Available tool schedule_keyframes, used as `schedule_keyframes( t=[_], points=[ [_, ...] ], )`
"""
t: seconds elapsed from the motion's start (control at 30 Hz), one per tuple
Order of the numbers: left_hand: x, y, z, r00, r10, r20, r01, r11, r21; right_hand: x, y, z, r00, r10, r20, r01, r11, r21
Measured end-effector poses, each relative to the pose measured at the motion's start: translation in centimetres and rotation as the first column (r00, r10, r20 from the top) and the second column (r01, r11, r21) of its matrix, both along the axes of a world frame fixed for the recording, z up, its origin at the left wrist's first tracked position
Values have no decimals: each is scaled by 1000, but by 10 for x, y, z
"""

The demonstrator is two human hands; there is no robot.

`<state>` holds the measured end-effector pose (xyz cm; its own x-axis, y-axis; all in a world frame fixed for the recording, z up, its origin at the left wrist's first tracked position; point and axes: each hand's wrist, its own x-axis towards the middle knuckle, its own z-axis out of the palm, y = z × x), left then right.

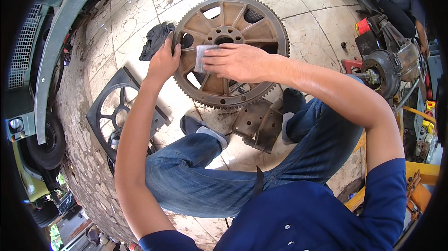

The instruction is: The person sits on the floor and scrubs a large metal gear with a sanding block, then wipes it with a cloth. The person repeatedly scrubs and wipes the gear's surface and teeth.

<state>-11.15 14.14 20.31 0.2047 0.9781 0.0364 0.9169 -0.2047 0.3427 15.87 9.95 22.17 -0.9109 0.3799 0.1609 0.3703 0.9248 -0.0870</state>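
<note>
A large rusty-brown flywheel (259, 31) with a toothed outer ring stands in front of me, propped above the tiled floor. My left hand (163, 62) grips its left rim, fingers over the edge. My right hand (242, 63) lies across the wheel's face below the hub. Its fingers press a folded grey sheet, which looks like sandpaper (201, 56), against the spokes at the left of the hub; the fingers are slightly blurred. Beside my left hand, a crumpled black cloth (155, 41) lies on the floor.
Flat, dark metal plates (256, 122) lie between my feet under the wheel. A black fan shroud (105, 113) rests at the left. Greasy machine parts (389, 66) and a red can (362, 26) stand at the right, near another person (396, 1). A vehicle (60, 41) borders the far left.
</note>
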Motion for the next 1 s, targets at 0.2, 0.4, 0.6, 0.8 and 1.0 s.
schedule_keyframes(
  t=[0.2,0.4,0.6,0.8,1.0],
  points=[
    [9,2,7,1000,-22,6,22,999,30,39,48,-6,931,-366,-20,363,916,172],
    [1,-4,5,1000,-5,29,4,1000,26,18,13,-5,995,-84,44,80,993,91],
    [7,1,4,999,-19,30,18,999,27,45,28,-6,996,-90,-27,94,956,278],
    [1,0,5,1000,-7,14,7,1000,-7,43,24,0,988,-153,35,142,963,228],
    [0,1,3,1000,7,-7,-8,999,-33,49,9,2,999,-46,21,44,995,92]
  ],
)
